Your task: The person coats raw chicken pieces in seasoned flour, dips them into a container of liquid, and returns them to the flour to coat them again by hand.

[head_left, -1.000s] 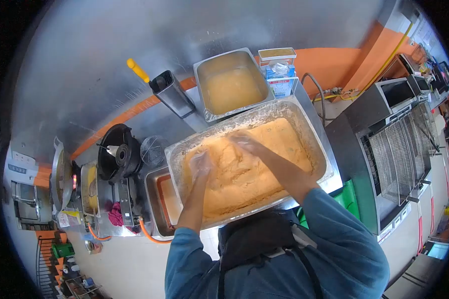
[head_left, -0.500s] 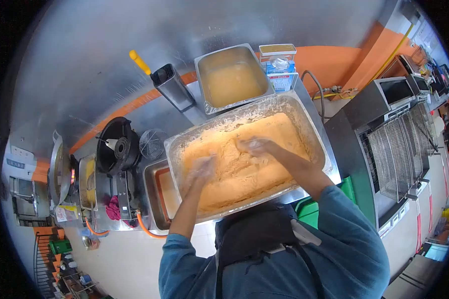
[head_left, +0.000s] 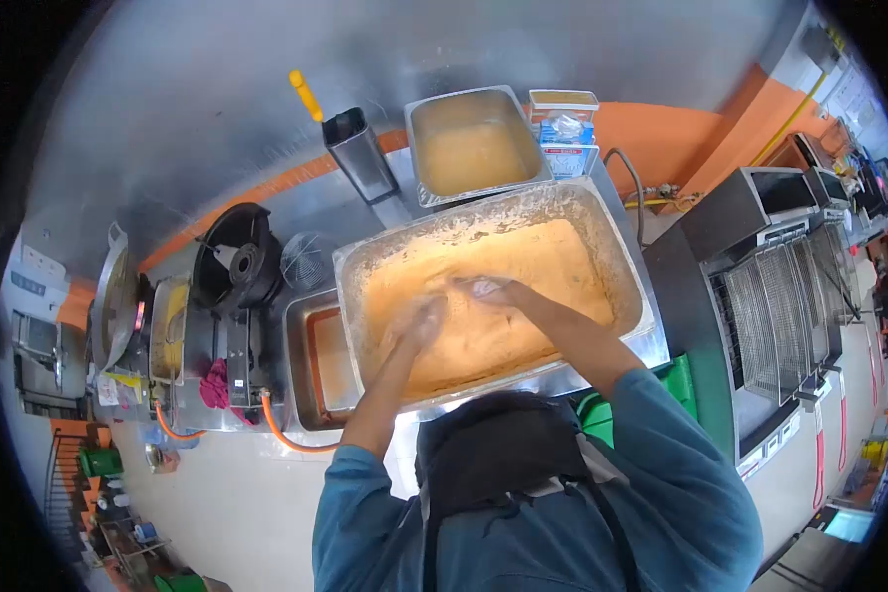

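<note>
A large metal tray (head_left: 617, 212) holds a wide layer of orange-tan powder (head_left: 553, 257), with crusted powder along its inner walls. Both hands are in the tray's middle, close together, in what look like clear gloves. My left hand (head_left: 422, 321) touches the powder on the left; motion smears its fingers. Just right of it, my right hand (head_left: 488, 289) rests at the powder, its fingers pointing left and partly hidden. Whether either hand holds powder cannot be made out.
Behind stands a smaller metal pan (head_left: 476, 148); beside it are a blue box (head_left: 565, 148) and a metal holder (head_left: 360, 158) with a yellow handle. Left are a wire strainer (head_left: 308, 261), a black pot (head_left: 232, 257) and a reddish-rimmed pan (head_left: 316, 375). Fryer baskets (head_left: 775, 316) stand right.
My hands have come closer together over the middle of the powder. The powder's surface there looks smoother than the raised, broken mound seen earlier. The camera view has shifted slightly.
</note>
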`<state>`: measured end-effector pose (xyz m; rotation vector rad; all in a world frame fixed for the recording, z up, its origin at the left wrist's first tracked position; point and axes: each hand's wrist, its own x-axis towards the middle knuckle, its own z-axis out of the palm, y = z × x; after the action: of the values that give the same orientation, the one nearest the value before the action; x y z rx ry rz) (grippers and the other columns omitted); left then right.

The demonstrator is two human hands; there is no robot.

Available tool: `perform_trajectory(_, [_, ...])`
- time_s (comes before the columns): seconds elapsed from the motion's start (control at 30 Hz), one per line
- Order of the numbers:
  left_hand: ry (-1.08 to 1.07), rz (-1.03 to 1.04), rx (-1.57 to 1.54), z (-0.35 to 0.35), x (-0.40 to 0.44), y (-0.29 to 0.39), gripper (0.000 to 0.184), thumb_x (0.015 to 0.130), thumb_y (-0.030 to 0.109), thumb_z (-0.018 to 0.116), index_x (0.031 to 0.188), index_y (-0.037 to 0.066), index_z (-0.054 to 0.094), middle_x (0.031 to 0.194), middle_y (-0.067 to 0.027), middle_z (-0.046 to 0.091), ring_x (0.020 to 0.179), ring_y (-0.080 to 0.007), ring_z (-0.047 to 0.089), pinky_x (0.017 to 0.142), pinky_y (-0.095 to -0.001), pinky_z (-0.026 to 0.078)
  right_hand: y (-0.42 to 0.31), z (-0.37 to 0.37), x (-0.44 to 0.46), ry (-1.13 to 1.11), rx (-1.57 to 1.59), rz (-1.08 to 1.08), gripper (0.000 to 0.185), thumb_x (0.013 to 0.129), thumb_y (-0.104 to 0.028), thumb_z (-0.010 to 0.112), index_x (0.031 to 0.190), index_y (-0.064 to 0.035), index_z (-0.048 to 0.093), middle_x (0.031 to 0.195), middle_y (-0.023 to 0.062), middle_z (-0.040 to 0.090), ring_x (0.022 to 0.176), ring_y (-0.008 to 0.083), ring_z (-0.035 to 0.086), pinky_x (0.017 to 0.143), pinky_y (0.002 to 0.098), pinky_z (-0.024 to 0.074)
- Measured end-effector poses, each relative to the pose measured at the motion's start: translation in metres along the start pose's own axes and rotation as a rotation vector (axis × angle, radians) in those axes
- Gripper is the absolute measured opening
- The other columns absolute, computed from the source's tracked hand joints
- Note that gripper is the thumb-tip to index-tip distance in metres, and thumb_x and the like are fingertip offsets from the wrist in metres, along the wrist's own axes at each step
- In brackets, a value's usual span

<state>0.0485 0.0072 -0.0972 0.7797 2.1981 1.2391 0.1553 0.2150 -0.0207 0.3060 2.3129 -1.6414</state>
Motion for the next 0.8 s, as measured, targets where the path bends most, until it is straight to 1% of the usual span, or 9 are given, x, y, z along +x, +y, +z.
perform_trajectory(0.07, [-0.066,0.001,-0.145,-0.018,-0.010,-0.003,0.032,0.085,0.037,0.045,0.085,0.009,0.060,0.061,0.0011,0.052,0.051,-0.0137,0.048,0.045,-0.0303,0.038,-0.002,0.008,0.000,0.001,0.056,-0.129,0.049,0.087,-0.047,0.036,0.115,-0.0088,0.050,0.118,0.0071,0.049,0.108,0.0156,0.046,0.090,0.0300,0.0352])
perform_trajectory(0.13, [-0.138,0.016,-0.292,-0.035,-0.013,-0.002,0.032,0.084,0.038,0.047,0.085,0.010,0.060,0.066,0.0003,0.054,0.057,-0.0132,0.050,0.048,-0.0298,0.041,-0.015,-0.022,-0.017,-0.070,-0.394,0.078,0.043,0.088,-0.038,0.037,0.113,-0.0057,0.051,0.119,0.0079,0.049,0.107,0.0166,0.047,0.089,0.0310,0.0364])
perform_trajectory(0.27, [-0.323,-0.408,0.200,-0.049,-0.041,0.042,0.043,0.081,0.047,0.047,0.104,0.012,0.055,0.102,-0.0058,0.055,0.091,-0.0163,0.051,0.070,-0.0325,0.045,0.014,-0.047,-0.055,-0.133,-0.816,0.203,0.040,0.089,-0.026,0.038,0.119,-0.0001,0.042,0.125,0.0111,0.041,0.112,0.0180,0.042,0.094,0.0304,0.0323])
perform_trajectory(0.3, [-0.305,-0.509,-0.028,-0.047,-0.047,0.060,0.046,0.081,0.047,0.045,0.111,0.013,0.050,0.112,-0.0060,0.047,0.100,-0.0163,0.045,0.077,-0.0339,0.042,0.031,-0.037,-0.055,-0.095,-0.691,0.174,0.042,0.089,-0.026,0.038,0.122,0.0004,0.038,0.128,0.0113,0.037,0.115,0.0182,0.038,0.096,0.0301,0.0288])
perform_trajectory(0.4, [-0.273,-0.650,-0.606,-0.020,-0.054,0.088,0.057,0.081,0.048,0.044,0.127,0.015,0.034,0.135,-0.0060,0.023,0.121,-0.0167,0.025,0.092,-0.0387,0.032,0.090,0.015,-0.027,-0.016,0.564,-0.101,0.050,0.089,-0.025,0.036,0.129,0.0021,0.025,0.136,0.0117,0.024,0.125,0.0189,0.025,0.103,0.0295,0.0184])
perform_trajectory(0.47, [-0.296,-0.548,-0.843,0.001,-0.044,0.080,0.062,0.082,0.046,0.044,0.132,0.015,0.026,0.142,-0.0051,0.007,0.128,-0.0174,0.011,0.097,-0.0423,0.024,0.072,0.029,0.003,-0.014,0.665,-0.129,0.049,0.090,-0.026,0.035,0.130,0.0019,0.025,0.137,0.0108,0.023,0.127,0.0187,0.020,0.104,0.0301,0.0159])
perform_trajectory(0.57, [-0.170,-0.800,-0.737,-0.004,-0.014,0.107,0.049,0.088,0.039,0.034,0.128,0.010,0.032,0.138,-0.0061,0.021,0.123,-0.0172,0.022,0.095,-0.0335,0.030,0.061,0.013,0.007,0.054,0.634,-0.364,0.050,0.091,-0.028,0.033,0.130,0.0017,0.024,0.137,0.0106,0.022,0.128,0.0186,0.017,0.104,0.0304,0.0138])
perform_trajectory(0.6, [-0.195,-0.708,-0.751,-0.009,-0.006,0.097,0.050,0.089,0.039,0.033,0.129,0.010,0.030,0.138,-0.0065,0.020,0.123,-0.0174,0.022,0.097,-0.0323,0.027,0.058,0.003,0.007,0.085,0.584,-0.479,0.051,0.091,-0.029,0.033,0.130,0.0016,0.024,0.137,0.0107,0.023,0.128,0.0186,0.017,0.104,0.0305,0.0134])
perform_trajectory(0.8, [-0.208,-0.546,-0.766,-0.002,0.006,0.035,0.049,0.089,0.037,0.032,0.125,0.004,0.035,0.126,-0.0092,0.037,0.111,-0.0196,0.038,0.097,-0.0307,0.026,0.030,0.006,-0.006,0.018,0.330,0.097,0.051,0.090,-0.033,0.035,0.129,0.0001,0.028,0.135,0.0098,0.027,0.126,0.0172,0.022,0.104,0.0292,0.0164])
